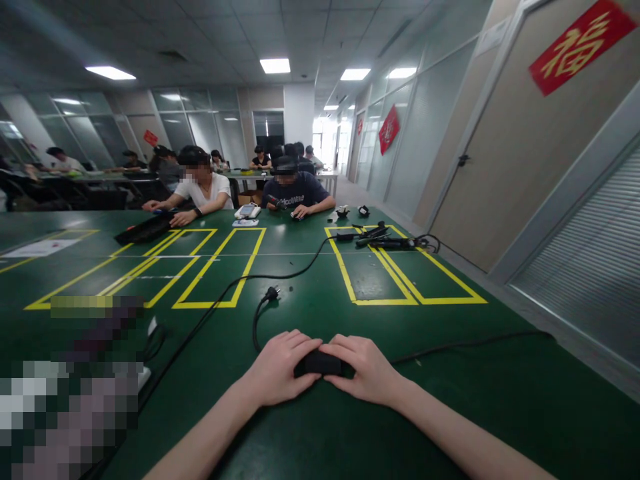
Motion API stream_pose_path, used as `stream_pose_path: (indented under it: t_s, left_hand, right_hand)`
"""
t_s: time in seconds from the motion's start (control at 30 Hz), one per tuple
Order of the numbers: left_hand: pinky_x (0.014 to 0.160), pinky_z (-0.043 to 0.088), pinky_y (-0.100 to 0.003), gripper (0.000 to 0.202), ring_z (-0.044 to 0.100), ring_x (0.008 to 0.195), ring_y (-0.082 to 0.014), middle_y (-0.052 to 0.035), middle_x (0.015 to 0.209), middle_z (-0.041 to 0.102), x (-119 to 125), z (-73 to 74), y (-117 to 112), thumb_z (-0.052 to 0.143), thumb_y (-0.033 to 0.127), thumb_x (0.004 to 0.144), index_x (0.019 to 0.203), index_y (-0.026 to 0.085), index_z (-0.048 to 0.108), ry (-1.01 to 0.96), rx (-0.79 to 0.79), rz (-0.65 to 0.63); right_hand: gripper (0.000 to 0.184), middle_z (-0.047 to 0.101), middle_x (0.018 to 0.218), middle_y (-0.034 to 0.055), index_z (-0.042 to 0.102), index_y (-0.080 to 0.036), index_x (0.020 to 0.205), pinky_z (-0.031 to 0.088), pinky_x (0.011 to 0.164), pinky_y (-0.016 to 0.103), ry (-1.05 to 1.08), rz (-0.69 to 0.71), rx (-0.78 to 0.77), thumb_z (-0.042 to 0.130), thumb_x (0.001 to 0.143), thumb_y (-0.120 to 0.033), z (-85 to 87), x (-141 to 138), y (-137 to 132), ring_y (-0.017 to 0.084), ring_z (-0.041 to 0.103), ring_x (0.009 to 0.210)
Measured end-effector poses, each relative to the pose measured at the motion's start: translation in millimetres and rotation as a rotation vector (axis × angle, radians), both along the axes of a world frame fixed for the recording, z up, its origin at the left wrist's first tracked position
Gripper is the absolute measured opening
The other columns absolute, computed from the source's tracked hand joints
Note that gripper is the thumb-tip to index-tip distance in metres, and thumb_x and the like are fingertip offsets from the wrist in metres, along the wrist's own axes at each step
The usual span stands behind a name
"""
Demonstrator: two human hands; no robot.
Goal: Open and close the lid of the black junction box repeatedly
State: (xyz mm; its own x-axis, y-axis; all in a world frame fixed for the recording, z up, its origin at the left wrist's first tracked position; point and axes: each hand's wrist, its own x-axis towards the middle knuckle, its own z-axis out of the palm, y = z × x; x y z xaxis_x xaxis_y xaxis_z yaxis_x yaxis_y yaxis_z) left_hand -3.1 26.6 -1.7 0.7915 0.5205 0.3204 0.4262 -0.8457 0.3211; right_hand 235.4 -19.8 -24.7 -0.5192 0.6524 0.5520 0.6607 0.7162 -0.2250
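Observation:
A black power adapter point(323, 363) lies low over the green table, gripped at both ends. My left hand point(285, 367) closes round its left end, thumb at the near side and fingers over the far side. Round the right end, my right hand point(361, 369) is closed in the same way. A black cord with a plug point(272, 294) runs out beyond my left hand, its prongs pointing right. On the other side, a black cable point(470, 344) trails from behind my right hand toward the table's right edge. My palms hide the adapter's ends.
Yellow tape outlines point(220, 305) mark the green table point(300, 440). A long black cord point(235, 283) crosses it to a pile of black cables point(385, 239). Across the table, one person point(205, 190) handles a black tray point(145, 229); another point(300, 190) holds small items. Blurred blocks cover the lower left.

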Motion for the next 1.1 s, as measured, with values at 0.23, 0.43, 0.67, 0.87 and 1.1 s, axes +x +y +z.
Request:
stream_pose_path:
  t_s: [0.23, 0.43, 0.67, 0.87, 1.1]
  left_hand:
    - [0.096, 0.054, -0.042, 0.038, 0.070, 0.106, -0.0271, -0.0085, 0.119, 0.076, 0, -2.0, -2, 0.072, 0.027, 0.092, 0.129, 0.020, 0.066, -0.008, -0.025, -0.011]
    - [0.092, 0.053, -0.042, 0.033, 0.071, 0.101, -0.0268, -0.0083, 0.117, 0.077, -1, 6.8, -2, 0.068, 0.030, 0.097, 0.128, 0.019, 0.065, 0.046, -0.005, -0.008]
    - [0.091, 0.053, -0.039, 0.038, 0.071, 0.105, -0.0264, -0.0071, 0.118, 0.076, -1, 4.6, 0, 0.074, 0.029, 0.092, 0.127, 0.020, 0.065, 0.018, 0.001, 0.010]
    - [0.088, 0.053, -0.038, 0.026, 0.073, 0.097, -0.0245, -0.0053, 0.110, 0.078, -1, 5.6, -2, 0.069, 0.031, 0.097, 0.121, 0.020, 0.068, 0.041, -0.031, -0.027]
    - [0.092, 0.053, -0.037, 0.031, 0.072, 0.105, -0.0252, -0.0074, 0.119, 0.077, 0, 5.8, -2, 0.066, 0.031, 0.098, 0.127, 0.021, 0.065, 0.018, -0.052, -0.044]
  right_hand:
    - [0.029, 0.073, 0.094, 0.0073, 0.065, -0.018, 0.123, 0.048, 0.067, 0.032, -0.061, -0.002, 0.062, 0.067, 0.098, -0.033, -5.9, 0, 2, 0.021, 0.067, 0.077]
    - [0.031, 0.074, 0.106, 0.0098, 0.061, -0.018, 0.126, 0.052, 0.071, 0.033, 0.005, 0.006, 0.052, 0.065, 0.098, -0.032, 0.6, -2, 0, 0.023, 0.071, 0.085]
    - [0.015, 0.075, 0.099, 0.0083, 0.062, -0.019, 0.111, 0.052, 0.071, 0.033, 0.043, 0.023, 0.013, 0.063, 0.097, -0.024, 3.9, -1, -3, 0.022, 0.071, 0.083]
    - [0.024, 0.073, 0.108, 0.0086, 0.061, -0.021, 0.119, 0.053, 0.073, 0.031, 0.073, 0.057, 0.008, 0.064, 0.095, -0.023, 5.1, -2, -3, 0.021, 0.071, 0.087]
    - [0.038, 0.072, 0.104, 0.0079, 0.056, -0.020, 0.128, 0.054, 0.073, 0.032, 0.103, 0.035, -0.008, 0.066, 0.092, -0.020, 5.6, -2, -4, 0.022, 0.071, 0.088]
